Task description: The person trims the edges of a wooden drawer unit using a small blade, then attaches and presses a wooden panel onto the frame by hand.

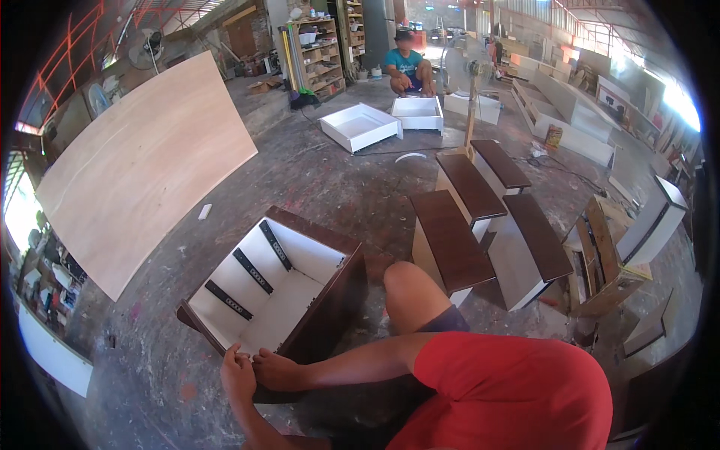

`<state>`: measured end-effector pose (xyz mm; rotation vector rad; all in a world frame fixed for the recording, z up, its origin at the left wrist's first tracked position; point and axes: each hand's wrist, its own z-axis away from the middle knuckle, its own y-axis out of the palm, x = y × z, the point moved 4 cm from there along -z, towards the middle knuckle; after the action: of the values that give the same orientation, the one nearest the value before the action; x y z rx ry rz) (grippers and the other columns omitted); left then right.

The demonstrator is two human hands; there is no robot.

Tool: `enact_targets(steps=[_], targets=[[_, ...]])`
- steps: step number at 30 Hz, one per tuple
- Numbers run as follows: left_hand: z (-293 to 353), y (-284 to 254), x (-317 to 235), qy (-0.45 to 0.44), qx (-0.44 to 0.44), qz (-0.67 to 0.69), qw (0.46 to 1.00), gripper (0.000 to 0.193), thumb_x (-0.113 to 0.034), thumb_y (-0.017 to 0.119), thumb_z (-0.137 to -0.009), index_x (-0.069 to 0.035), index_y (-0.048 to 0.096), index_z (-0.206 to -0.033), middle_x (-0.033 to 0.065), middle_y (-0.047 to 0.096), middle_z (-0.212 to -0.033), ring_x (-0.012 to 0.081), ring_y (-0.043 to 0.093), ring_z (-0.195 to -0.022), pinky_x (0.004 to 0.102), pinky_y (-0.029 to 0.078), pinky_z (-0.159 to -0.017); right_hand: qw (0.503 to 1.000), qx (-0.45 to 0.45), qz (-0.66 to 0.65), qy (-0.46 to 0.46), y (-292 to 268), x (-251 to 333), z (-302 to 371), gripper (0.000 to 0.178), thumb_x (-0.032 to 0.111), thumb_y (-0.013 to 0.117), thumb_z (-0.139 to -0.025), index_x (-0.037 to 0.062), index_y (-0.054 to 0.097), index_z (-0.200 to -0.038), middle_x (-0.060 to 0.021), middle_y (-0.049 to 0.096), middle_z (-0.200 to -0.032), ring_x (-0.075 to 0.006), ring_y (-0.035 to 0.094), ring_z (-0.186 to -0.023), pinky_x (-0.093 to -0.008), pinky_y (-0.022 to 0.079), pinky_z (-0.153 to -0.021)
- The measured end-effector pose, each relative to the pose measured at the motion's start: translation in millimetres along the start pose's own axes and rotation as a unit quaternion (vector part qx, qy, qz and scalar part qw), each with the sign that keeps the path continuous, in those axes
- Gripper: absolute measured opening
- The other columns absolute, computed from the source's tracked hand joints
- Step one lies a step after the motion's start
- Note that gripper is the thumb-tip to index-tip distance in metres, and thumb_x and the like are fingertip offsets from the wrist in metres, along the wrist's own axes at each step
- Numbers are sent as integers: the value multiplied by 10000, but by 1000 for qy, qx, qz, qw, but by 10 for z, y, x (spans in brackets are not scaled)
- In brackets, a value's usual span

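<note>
An open cabinet carcass [352,281], dark brown outside and white inside, lies on the floor in front of me. Black drawer slides [253,271] run along its inner left wall, and small fittings dot the opposite edge. My left hand [238,369] is at the cabinet's near corner, fingers bent and pinched together at the rim. Close beside it, my right hand [277,372] is closed with its fingers curled on the same near edge. Whatever sits between the fingers is too small to make out.
Several drawers with brown fronts [450,240] stand right of my knee. A large plywood sheet [150,165] leans at the left. Farther off, a person [406,64] squats behind white drawer boxes [361,126]. A wooden crate [600,255] and a cable lie at the right.
</note>
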<state>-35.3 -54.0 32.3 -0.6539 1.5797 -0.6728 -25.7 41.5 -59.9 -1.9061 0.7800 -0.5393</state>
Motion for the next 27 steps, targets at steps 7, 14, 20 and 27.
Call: enact_targets(steps=[7, 14, 20, 27], targets=[[-11, -42, 145, 21, -8, 0, 1000, 380, -60, 565, -967, -13, 650, -1334, 151, 743, -1010, 308, 716, -952, 432, 550, -861, 1000, -15, -12, 16, -191, -192, 107, 149, 226, 612, -902, 118, 713, -884, -23, 664, -930, -192, 584, -997, -370, 405, -894], [-2, 16, 1, -13, -4, 21, 1000, 382, -55, 564, -968, -10, 644, -1338, 155, 746, -1005, 316, 717, -943, 438, 549, -858, 1000, -2, -12, 10, -88, -69, 68, 129, 229, 625, -898, 136, 715, -889, 0, 664, -924, -184, 594, -1010, -368, 405, -894], [-35, 48, 24, 25, -11, -4, 1000, 385, -70, 570, -966, -18, 646, -1340, 161, 750, -1020, 329, 720, -965, 438, 549, -885, 998, 14, 29, 47, -144, -116, 85, 126, 230, 622, -892, 150, 719, -890, 20, 680, -892, -181, 620, -961, -360, 407, -883], [-17, 28, 5, 0, -11, -1, 1000, 393, -76, 570, -960, -20, 649, -1341, 158, 756, -1044, 333, 726, -986, 449, 550, -902, 997, 66, -3, 29, -229, -221, 125, 123, 208, 621, -902, 156, 732, -905, 18, 698, -832, -175, 643, -935, -371, 407, -895]])
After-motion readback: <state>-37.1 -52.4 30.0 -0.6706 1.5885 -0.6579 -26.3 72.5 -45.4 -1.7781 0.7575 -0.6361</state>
